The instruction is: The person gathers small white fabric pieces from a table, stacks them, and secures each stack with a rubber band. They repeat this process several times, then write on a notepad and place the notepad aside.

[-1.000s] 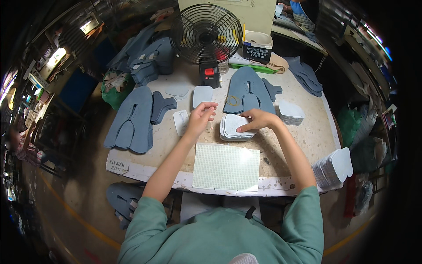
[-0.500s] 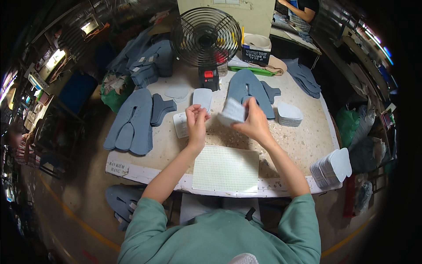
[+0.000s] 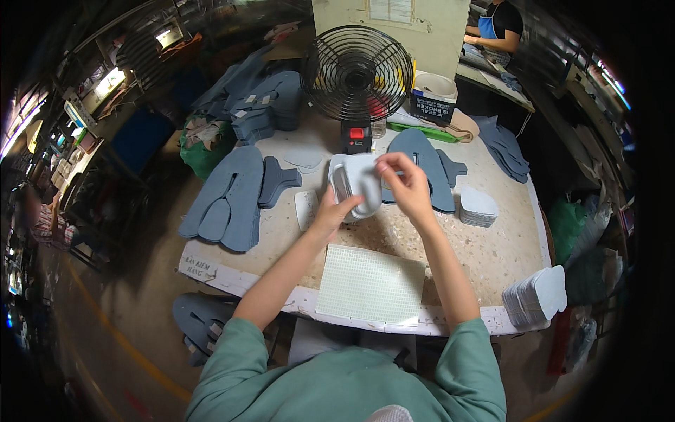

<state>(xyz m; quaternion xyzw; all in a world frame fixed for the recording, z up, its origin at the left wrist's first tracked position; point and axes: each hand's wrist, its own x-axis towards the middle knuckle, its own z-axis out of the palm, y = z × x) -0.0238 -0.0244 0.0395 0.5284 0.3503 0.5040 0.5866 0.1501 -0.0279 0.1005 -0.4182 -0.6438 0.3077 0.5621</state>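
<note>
The left hand (image 3: 329, 215) has its grip closed on a pale stack (image 3: 364, 174), thumb on top, and the right hand (image 3: 409, 190) has fingertips at the stack's right edge, its grip too blurred to tell whether it pinches. The stack is held over the bench (image 3: 404, 237), between blue pieces (image 3: 223, 197) on the left and a pale pile (image 3: 479, 204) on the right. A printed sheet (image 3: 371, 285) lies nearer the body, and a fan (image 3: 357, 79) stands beyond.
</note>
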